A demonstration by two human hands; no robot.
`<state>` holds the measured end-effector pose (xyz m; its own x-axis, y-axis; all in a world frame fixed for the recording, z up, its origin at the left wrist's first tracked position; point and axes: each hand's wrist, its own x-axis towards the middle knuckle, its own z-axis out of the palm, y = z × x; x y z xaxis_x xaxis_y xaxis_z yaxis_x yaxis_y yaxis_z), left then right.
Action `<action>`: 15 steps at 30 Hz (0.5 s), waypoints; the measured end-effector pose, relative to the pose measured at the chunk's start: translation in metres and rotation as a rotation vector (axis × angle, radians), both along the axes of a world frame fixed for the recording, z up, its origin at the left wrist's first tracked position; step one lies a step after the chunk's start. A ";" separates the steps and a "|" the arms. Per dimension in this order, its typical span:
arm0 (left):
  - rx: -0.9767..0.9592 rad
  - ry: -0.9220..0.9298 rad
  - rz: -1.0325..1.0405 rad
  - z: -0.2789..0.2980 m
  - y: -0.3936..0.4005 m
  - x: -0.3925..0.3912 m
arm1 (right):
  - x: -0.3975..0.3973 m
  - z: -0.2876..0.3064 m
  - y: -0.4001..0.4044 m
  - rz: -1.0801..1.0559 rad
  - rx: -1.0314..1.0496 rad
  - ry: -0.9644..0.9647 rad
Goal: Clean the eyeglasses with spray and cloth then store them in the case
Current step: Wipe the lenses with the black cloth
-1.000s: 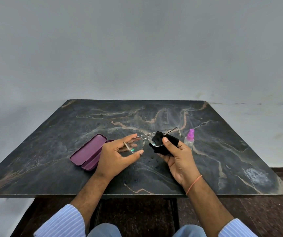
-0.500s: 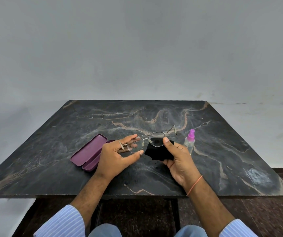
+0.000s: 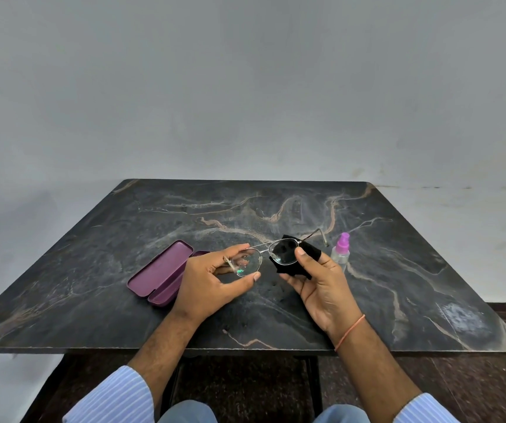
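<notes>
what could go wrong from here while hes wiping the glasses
1. The left hand holds the eyeglasses only at one lens rim while the right hand presses the black cloth on the other lens; hard rubbing could twist the thin bridge.
2. The spray bottle stands just beyond the right hand, near the outstretched temple arm, so a wide wipe might topple it.
3. The open case lies partly behind the left hand, where it could be nudged.

Dark marble-pattern table [image 3: 398,270]; grey wall [image 3: 245,87] behind.
</notes>
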<state>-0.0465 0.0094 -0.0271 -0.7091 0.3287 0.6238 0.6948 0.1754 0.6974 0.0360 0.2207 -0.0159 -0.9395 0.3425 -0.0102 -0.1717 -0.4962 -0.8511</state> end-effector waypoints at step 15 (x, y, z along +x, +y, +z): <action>0.077 -0.007 -0.075 0.002 0.002 -0.004 | -0.001 -0.002 -0.011 0.291 0.090 -0.045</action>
